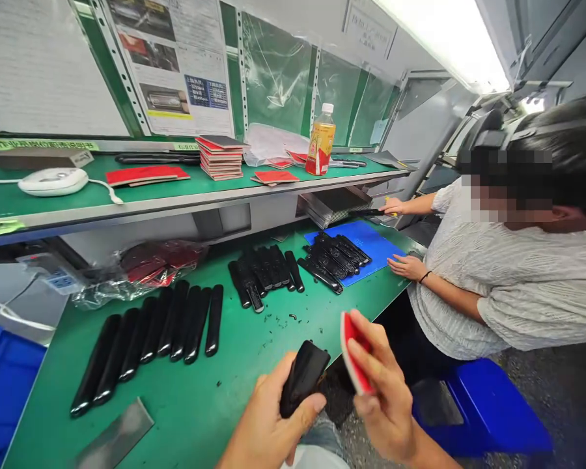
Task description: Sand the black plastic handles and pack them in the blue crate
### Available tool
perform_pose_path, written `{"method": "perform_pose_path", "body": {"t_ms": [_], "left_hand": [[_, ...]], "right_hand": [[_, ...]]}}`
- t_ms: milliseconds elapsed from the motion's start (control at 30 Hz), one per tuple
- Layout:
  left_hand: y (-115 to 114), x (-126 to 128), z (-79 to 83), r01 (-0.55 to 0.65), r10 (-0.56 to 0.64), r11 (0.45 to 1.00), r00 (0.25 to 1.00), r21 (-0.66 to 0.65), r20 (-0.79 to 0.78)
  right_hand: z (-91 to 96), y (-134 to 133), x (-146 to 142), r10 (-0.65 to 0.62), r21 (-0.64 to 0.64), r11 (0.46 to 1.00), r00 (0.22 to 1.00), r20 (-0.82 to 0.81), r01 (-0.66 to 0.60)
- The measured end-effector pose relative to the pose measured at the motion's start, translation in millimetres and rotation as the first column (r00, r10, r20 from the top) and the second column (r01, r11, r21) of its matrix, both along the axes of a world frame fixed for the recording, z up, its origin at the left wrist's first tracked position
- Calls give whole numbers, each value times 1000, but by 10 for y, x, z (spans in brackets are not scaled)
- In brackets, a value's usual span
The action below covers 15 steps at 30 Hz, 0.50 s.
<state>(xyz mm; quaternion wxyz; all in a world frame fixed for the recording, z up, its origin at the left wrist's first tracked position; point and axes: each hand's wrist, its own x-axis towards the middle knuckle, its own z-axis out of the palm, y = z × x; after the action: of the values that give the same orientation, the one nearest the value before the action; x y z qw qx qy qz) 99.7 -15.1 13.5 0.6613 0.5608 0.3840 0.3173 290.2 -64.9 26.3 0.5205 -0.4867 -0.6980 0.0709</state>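
Note:
My left hand (268,417) is wrapped round a black plastic handle-like part (303,381), one end pointing up and away from me. Just to its right, my right hand (390,404) grips a slightly bent red sanding pad (359,358) with a pale edge, apart from the black part. On the green table, a row of long glossy black parts (141,332) lies to the left. Another group of black parts (268,267) is farther back, with black shavings (293,317) scattered in front of it.
To the right a co-worker (493,273) sits near a blue mat (361,231) piled with black parts. A metal plate (114,436) lies front left. The shelf bears stacked red pads (219,159) and a drink bottle (321,143). A blue stool (488,404) stands right.

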Motion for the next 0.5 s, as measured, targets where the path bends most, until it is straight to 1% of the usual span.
{"method": "perform_pose_path", "body": {"t_ms": [33, 100, 133, 200, 233, 267, 300, 333, 367, 400, 433, 467, 500], "left_hand": [[20, -11, 7, 12, -11, 999, 1000, 46, -17], [68, -29, 47, 73, -56, 986, 992, 153, -113], [93, -38, 74, 129, -92, 973, 978, 190, -189], [136, -57, 111, 258, -174, 944, 918, 205, -355], [153, -69, 111, 322, -212, 927, 874, 195, -437], [166, -85, 95, 369, -231, 910, 828, 188, -510], [177, -105, 64, 404, -236, 895, 788, 188, -569], [184, -128, 21, 429, -240, 883, 760, 189, -604], [190, -153, -29, 435, -251, 882, 759, 181, -601], [192, -178, -78, 419, -281, 896, 792, 149, -543], [190, -198, -122, 382, -313, 919, 853, 92, -417], [184, -210, -157, 336, -325, 942, 916, 9, -235], [173, -210, -183, 289, -293, 954, 955, -84, -38]], "right_hand": [[39, 0, -22, 18, 19, 1000, 994, 111, -20], [142, 15, -82, 29, 33, 999, 971, 239, -38], [202, 31, -116, 23, 41, 999, 959, 282, -36], [322, 83, -177, 14, 23, 999, 930, 368, -24], [377, 119, -197, 20, -23, 1000, 916, 402, -12], [426, 158, -204, 39, -104, 995, 907, 419, 5], [466, 197, -195, 77, -221, 975, 904, 421, 19], [496, 232, -169, 138, -353, 936, 906, 400, 14], [514, 257, -129, 201, -484, 875, 919, 340, -13], [517, 268, -81, 222, -576, 816, 945, 240, -46], [504, 264, -32, 182, -615, 785, 977, 114, -75], [473, 245, 10, 82, -600, 796, 996, -22, -79], [425, 218, 42, -45, -541, 840, 988, -150, -43]]}}
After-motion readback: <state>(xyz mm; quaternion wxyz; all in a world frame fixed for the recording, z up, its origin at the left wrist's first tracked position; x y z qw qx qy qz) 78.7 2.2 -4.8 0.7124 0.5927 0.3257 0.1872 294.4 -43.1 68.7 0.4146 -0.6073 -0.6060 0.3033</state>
